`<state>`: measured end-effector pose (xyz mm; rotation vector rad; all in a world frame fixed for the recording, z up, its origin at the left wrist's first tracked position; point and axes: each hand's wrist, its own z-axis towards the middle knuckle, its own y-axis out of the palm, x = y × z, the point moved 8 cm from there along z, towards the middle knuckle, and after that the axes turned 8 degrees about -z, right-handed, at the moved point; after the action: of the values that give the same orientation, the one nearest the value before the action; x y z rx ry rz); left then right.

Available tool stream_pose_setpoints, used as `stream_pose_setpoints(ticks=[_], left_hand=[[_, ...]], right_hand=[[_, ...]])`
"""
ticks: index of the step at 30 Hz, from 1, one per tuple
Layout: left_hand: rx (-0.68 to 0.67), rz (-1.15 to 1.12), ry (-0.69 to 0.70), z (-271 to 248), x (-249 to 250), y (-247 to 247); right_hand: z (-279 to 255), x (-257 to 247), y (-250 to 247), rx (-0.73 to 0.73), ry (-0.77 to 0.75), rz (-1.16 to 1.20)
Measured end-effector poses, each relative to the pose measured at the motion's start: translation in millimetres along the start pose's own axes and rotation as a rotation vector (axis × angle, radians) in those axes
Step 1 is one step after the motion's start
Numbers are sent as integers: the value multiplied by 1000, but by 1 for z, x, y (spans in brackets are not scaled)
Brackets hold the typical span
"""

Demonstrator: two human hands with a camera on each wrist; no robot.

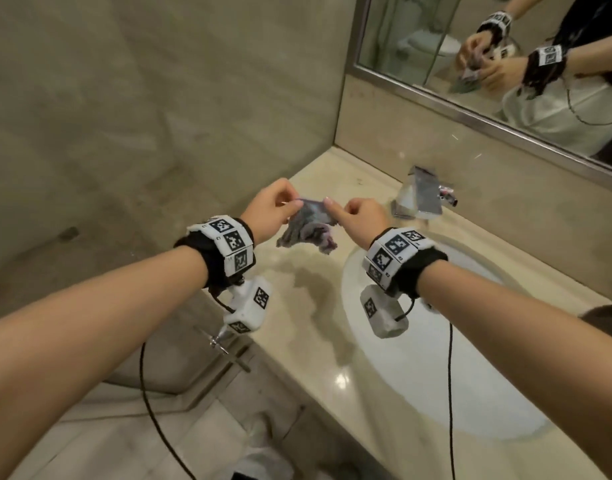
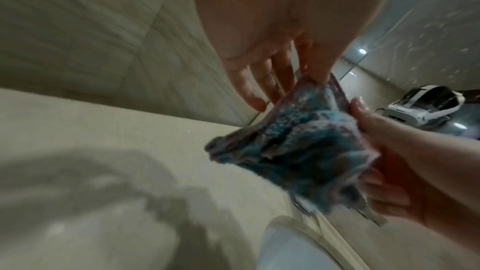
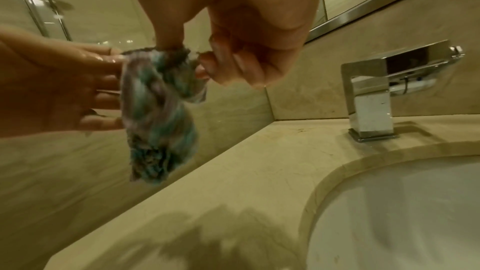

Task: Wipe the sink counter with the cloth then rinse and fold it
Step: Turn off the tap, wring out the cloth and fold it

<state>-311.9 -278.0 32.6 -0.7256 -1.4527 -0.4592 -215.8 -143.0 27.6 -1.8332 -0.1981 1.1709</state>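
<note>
Nearest the head camera, two bare forearms reach forward, each ringed by a black wrist strap carrying white blocks printed with square black-and-white markers, a thin black cable trailing from each. Below them lies the polished beige stone worktop, glossy and faintly veined, with soft shadows of the arms on it. Set into it is an oval white basin, smooth and glazed, rimmed by a rounded stone lip.

Above the worktop, just left of the basin, both hands hold a small cloth in the air, clear of the stone. The left hand pinches one end of its top edge between thumb and forefinger; in the left wrist view its other fingers hang fairly straight behind the fabric. The right hand pinches the other end, its remaining fingers curled into the palm. The cloth is a nubby, terry-like weave mottled teal, grey and mauve; it hangs crumpled and bunched, stretched taut only along the top edge.

Farther back, a square chrome faucet with a flat block body and mirror finish stands at the basin's rear. Behind it rises a beige stone backsplash, then a metal-framed mirror showing both hands and the cloth. To the left stands a wall of large matte tiles.
</note>
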Motion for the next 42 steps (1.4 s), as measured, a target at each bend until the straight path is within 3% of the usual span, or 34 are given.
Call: stream_pose_setpoints(ticks=[3,7,12,17,21,24,30,38,42], left_hand=[[-13,7,36,6,4,-21],[-75,-120,25,12,13,-35],[-76,-209,30,14,37,-51],[-9,-149,129,12,63,-74],[192,-107,171,9,76,-99],[321,-117,172,4,79,-115],[350,-40,173,-3,75,-126],[376,181,132,-3,56,-131],[373,283,124,0,57,-125]], right_hand=[[4,-25,9,15,-85,41],[6,-66,28,-122,-272,50],[20,-88,31,-165,-324,108],[21,-110,33,-314,-367,125],[18,-116,30,-390,-395,-76],[21,-106,28,-382,-375,-169],[21,-100,10,-399,-406,-68],[41,-112,-50,-68,-390,170],[43,-99,-41,-181,-324,63]])
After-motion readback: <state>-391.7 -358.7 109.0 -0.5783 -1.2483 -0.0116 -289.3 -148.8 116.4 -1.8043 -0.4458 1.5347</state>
